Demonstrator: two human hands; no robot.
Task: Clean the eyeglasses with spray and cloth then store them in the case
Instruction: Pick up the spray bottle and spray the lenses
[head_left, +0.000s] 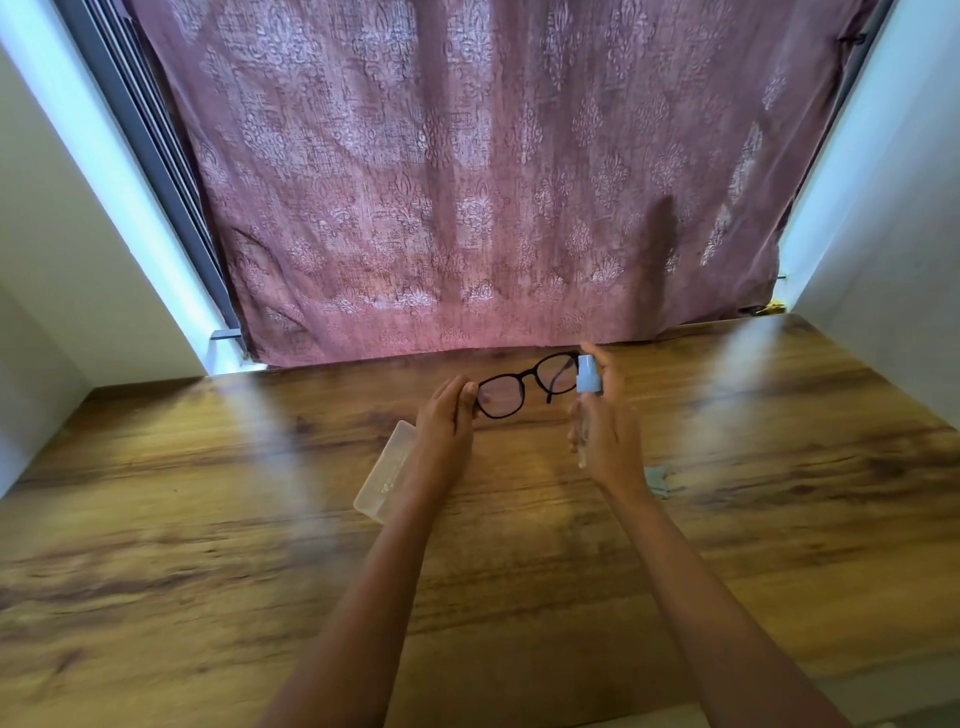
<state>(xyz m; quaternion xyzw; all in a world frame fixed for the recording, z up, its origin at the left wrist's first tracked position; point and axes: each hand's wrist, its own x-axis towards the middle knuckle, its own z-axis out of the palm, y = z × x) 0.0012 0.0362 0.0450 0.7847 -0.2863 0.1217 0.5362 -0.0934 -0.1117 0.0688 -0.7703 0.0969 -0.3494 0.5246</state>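
Glossy brown wood-grain tabletop with pale light streaks, patterned dusty-pink curtain behind, daylight glowing through, white walls either side

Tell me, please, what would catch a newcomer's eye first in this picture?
The black-framed eyeglasses, held up at one end by the left hand over the wooden table. Beside them, the right hand holds a blue-capped spray bottle. Behind hangs a large patterned mauve curtain.
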